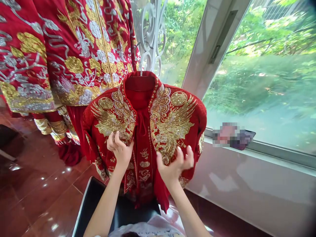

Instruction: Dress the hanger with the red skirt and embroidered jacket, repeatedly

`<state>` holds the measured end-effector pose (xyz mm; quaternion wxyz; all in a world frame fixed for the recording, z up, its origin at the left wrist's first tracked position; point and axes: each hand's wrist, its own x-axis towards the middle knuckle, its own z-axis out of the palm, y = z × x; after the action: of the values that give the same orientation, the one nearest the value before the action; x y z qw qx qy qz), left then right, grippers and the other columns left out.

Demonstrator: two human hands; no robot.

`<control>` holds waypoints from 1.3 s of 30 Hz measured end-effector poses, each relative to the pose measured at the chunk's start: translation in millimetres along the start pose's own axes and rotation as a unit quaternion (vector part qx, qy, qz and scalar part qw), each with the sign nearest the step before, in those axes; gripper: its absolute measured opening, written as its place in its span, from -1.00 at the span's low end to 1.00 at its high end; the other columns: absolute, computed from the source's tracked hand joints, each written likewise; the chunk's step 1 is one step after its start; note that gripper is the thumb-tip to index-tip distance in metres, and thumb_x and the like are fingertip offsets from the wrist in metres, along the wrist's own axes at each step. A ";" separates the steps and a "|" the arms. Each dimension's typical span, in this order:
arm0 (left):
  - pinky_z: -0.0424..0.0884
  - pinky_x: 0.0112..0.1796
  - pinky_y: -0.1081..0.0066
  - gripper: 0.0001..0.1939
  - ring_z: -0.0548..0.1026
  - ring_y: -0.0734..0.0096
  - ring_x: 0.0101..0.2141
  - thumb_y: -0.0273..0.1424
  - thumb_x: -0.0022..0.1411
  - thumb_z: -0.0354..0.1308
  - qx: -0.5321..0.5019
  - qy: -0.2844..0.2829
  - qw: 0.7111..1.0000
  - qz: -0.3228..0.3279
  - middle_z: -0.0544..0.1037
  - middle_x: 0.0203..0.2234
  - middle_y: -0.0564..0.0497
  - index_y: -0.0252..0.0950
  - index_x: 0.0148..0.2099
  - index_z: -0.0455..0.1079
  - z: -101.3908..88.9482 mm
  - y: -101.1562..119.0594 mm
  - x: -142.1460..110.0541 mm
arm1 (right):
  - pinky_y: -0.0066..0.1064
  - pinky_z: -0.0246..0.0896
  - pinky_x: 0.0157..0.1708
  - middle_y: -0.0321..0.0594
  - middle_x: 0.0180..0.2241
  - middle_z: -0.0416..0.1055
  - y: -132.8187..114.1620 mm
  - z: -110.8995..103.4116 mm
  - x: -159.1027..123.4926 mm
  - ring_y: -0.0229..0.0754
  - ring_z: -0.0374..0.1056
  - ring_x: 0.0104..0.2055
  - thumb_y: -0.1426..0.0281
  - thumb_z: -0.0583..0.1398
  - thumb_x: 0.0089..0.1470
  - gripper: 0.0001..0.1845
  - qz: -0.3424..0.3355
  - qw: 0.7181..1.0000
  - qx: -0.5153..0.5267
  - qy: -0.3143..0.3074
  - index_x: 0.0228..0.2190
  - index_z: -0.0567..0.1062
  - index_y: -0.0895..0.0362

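A red jacket (195, 108) with gold and silver embroidery hangs open at the front on a hanger (141, 69). Sequinned wing shapes cover both sides of its chest. My left hand (120, 149) is at the left front panel, its fingers bent and apart and the thumb near the front edge. Over the right panel, my right hand (174, 164) has its fingers spread and curved, slightly blurred. Neither hand visibly grips the cloth. Between the panels appear a red tie (142, 123) and an inner layer with small gold motifs (144, 164).
More embroidered red garments (81, 49) hang at the left. A black chair (96, 194) stands below the jacket. White scrollwork metal (149, 33) rises behind it. On the right, a pixelated item (225, 134) and a dark flat object (243, 139) lie on the window sill (274, 156).
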<state>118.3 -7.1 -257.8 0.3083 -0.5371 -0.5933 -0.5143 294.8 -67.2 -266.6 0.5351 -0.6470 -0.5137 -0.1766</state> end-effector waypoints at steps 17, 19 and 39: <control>0.15 -0.52 0.44 -0.71 0.29 0.44 -0.59 -0.41 0.33 -0.13 -0.330 -0.157 0.916 0.164 0.31 -0.65 0.06 -0.25 -0.47 0.18 -61.3 34.8 35.3 | -0.50 -0.05 -0.58 -0.36 -0.68 0.18 -51.4 -21.4 28.2 -0.36 0.06 -0.64 0.41 -0.01 0.22 -0.67 -0.249 0.881 0.356 -0.187 -0.60 0.19 0.11; 0.20 -0.49 0.43 -0.71 0.37 0.39 -0.54 -0.39 0.34 -0.16 -0.256 -0.210 0.937 0.111 0.40 -0.58 -0.01 -0.27 -0.43 0.24 -26.9 31.9 27.0 | -0.49 -0.02 -0.58 -0.29 -0.65 0.27 -45.7 22.6 28.9 -0.32 0.12 -0.63 0.38 -0.03 0.21 -0.67 -0.185 0.907 0.303 -0.228 -0.58 0.26 0.11; 0.26 -0.37 0.39 -0.85 0.34 0.36 -0.44 -0.43 0.20 -0.07 -0.316 -0.312 0.893 -0.066 0.39 -0.50 0.00 -0.24 -0.43 0.21 31.0 17.6 15.1 | -0.45 -0.06 -0.58 -0.24 -0.63 0.34 -50.9 82.2 29.2 -0.26 0.20 -0.62 0.35 0.02 0.20 -0.71 -0.144 0.954 0.203 -0.170 -0.52 0.39 0.14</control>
<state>137.4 25.1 -247.7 -0.1139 -0.6984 -0.4993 -0.4999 236.9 13.4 -247.9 0.5287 -0.4647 -0.7097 -0.0314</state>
